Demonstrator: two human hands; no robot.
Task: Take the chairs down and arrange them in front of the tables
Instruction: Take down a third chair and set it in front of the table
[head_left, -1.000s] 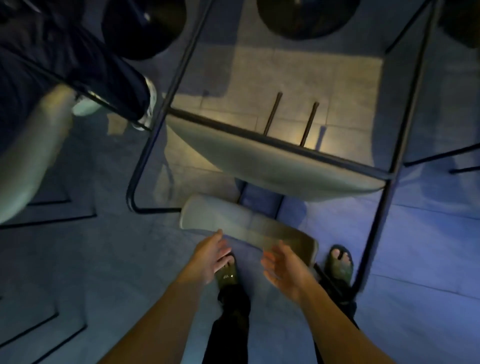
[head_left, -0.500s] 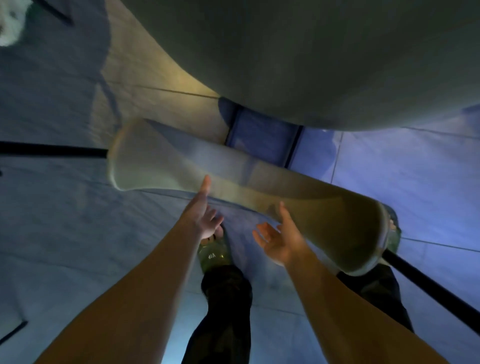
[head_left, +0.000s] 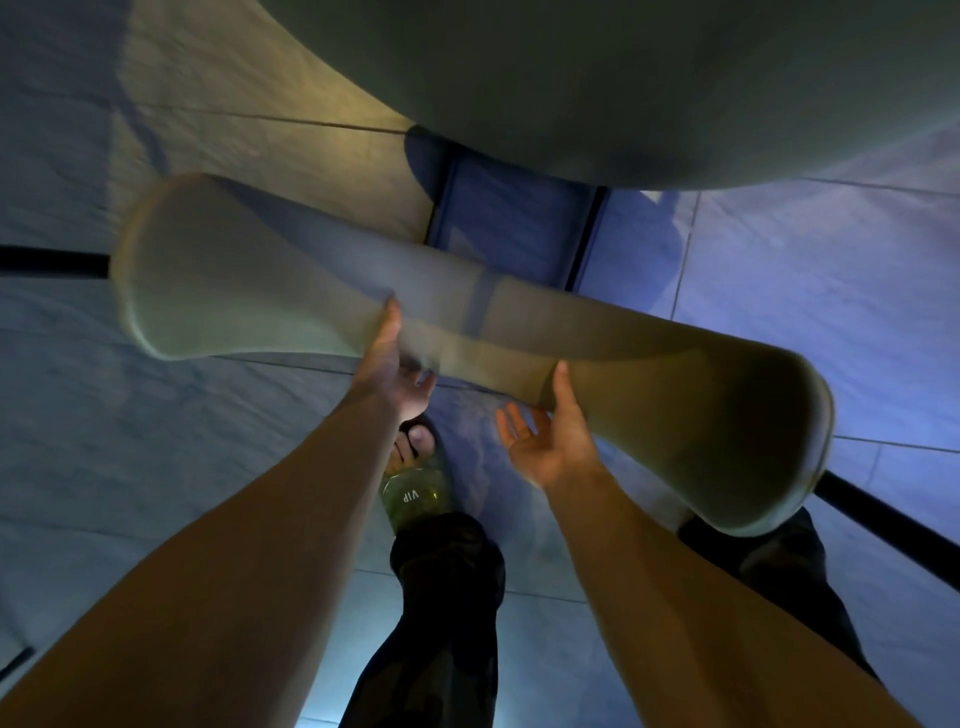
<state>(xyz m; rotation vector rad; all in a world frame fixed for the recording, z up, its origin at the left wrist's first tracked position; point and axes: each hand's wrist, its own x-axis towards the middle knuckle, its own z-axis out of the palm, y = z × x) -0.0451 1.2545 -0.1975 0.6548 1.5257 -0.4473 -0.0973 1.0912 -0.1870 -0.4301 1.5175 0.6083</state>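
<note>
A person's left hand (head_left: 389, 374) pinches the lower edge of the chair backrest (head_left: 249, 280) across mid-frame, the right hand (head_left: 545, 447) splayed just beside it, with bare tiled floor (head_left: 156, 467) at left.

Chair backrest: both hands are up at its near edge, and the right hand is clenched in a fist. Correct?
Not quite. In the head view the right hand is open, with fingers spread and the thumb up at the chair backrest. Both hands are at its near edge, the left hand included.
</note>
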